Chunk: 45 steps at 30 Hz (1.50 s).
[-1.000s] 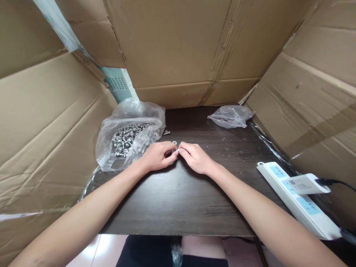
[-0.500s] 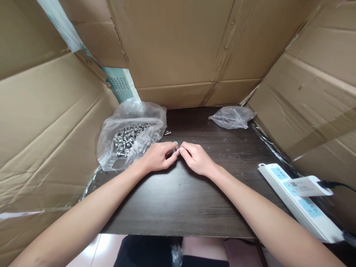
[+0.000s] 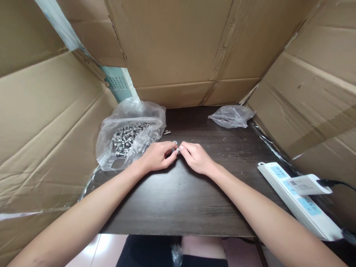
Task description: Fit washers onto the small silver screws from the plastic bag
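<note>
My left hand (image 3: pixel 157 156) and my right hand (image 3: pixel 196 157) meet fingertip to fingertip over the middle of a dark wooden table (image 3: pixel 178 200). Between the fingertips both hands pinch a small metal screw (image 3: pixel 178 149); its detail is too small to make out. A flat washer (image 3: pixel 174 142) lies on the table just beyond the fingers. Left of my left hand sits an open clear plastic bag (image 3: pixel 129 135) heaped with several metal screws.
A small loose metal part (image 3: pixel 167 132) lies by the bag. A crumpled clear bag (image 3: pixel 230 116) rests at the back right. A white power strip (image 3: pixel 299 200) with a plugged-in adapter lies at the right edge. Cardboard walls (image 3: pixel 180 48) enclose the table on three sides.
Both hands stay together at the same spot; only the fingertips shift slightly around the small screw. Nothing else has moved.
</note>
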Motion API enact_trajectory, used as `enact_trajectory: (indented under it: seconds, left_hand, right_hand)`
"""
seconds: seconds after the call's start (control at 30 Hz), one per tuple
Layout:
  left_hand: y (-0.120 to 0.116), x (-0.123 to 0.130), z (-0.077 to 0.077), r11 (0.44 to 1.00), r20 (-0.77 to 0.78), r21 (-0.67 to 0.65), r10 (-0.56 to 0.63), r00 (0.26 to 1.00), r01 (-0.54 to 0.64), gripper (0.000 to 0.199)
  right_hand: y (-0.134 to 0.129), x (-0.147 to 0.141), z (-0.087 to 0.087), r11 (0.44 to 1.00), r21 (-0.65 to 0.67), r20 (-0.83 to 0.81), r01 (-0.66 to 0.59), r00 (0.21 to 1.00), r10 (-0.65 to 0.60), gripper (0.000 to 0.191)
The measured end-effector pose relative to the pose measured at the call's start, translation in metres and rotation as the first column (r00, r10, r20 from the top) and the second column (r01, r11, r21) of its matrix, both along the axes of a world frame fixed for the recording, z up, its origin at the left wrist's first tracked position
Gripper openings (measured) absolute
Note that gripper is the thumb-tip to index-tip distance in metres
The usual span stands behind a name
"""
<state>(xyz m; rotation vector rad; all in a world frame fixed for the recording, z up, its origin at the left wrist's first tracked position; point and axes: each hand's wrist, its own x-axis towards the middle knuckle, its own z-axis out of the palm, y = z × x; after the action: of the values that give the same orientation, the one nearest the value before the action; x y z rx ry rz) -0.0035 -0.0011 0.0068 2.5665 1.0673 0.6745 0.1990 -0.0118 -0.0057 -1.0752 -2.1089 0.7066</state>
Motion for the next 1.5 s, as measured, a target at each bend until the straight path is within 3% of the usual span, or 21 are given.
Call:
enact_trajectory:
  seconds: [0.27,0.6,0.87,1.0,1.1,1.23,1.5]
  left_hand:
    - [0.0009,0.0003,-0.0001,1.000,0.017,-0.009,0.012,1.000,-0.012,0.027]
    - [0.0016,0.0004,-0.0013,1.000,-0.006,-0.016,0.025,1.000,-0.025,0.027]
    - [0.0004,0.0001,0.0005,1.000,-0.018,-0.014,0.001,1.000,-0.001,0.025]
    - [0.0013,0.0001,-0.0004,0.999,-0.009,-0.021,0.024,1.000,-0.024,0.026]
    - [0.0017,0.0002,-0.0012,0.999,-0.010,-0.013,0.033,0.999,-0.033,0.026]
    - [0.0010,0.0005,-0.0012,1.000,-0.032,0.006,0.025,0.999,-0.025,0.024]
    - [0.0002,0.0029,0.0008,0.990,-0.169,0.042,0.143,0.975,-0.138,0.016]
  right_hand:
    - [-0.0016,0.0007,0.0024,0.999,-0.043,-0.044,0.006,0.999,-0.008,0.028]
    - [-0.0016,0.0014,0.0006,1.000,0.020,-0.022,0.014,1.000,-0.013,0.013]
    - [-0.0001,0.0014,-0.0002,1.000,-0.018,0.014,0.007,1.000,-0.007,0.028]
    - [-0.0003,0.0014,0.0007,1.000,-0.025,-0.015,-0.009,1.000,0.009,0.023]
    - [-0.0003,0.0017,0.0004,1.000,-0.004,-0.025,-0.002,1.000,0.002,0.014]
    - [-0.0001,0.0020,0.0004,1.000,0.018,-0.001,-0.014,1.000,0.014,0.019]
    - [-0.0002,0.0026,0.0037,0.978,0.209,0.212,0.011,0.976,-0.056,0.016]
